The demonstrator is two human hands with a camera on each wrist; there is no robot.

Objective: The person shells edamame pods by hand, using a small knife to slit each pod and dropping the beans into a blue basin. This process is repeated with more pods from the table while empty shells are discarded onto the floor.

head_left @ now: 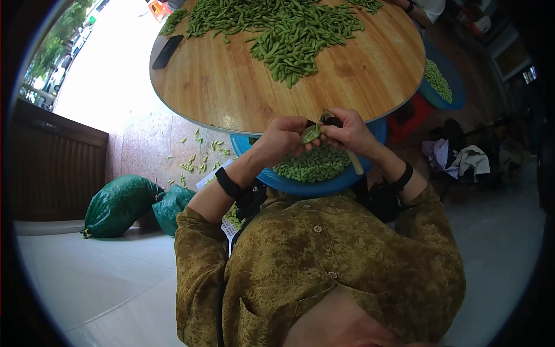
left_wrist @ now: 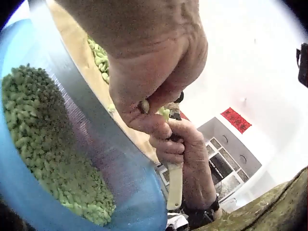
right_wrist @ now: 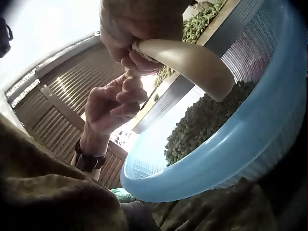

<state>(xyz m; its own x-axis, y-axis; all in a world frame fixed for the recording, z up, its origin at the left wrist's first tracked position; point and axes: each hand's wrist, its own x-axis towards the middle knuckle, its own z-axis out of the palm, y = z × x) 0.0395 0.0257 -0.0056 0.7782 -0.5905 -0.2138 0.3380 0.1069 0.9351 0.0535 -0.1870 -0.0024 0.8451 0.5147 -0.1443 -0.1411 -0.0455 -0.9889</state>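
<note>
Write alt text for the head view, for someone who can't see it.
A person's left hand pinches a green pod beside the right hand, which grips a pale-handled tool, above a blue basin of shelled green beans. More pods lie heaped on a rounded wooden table beyond; dark green bags sit at the picture's left.

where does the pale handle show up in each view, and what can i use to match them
Head: right of centre, the pale handle sticks out below the right hand.
Left wrist: in the lower half, just right of centre, the pale handle points down.
Right wrist: large in the upper middle, the pale handle slants down to the right.
Shared landmark: the blue basket of green beans.
</note>
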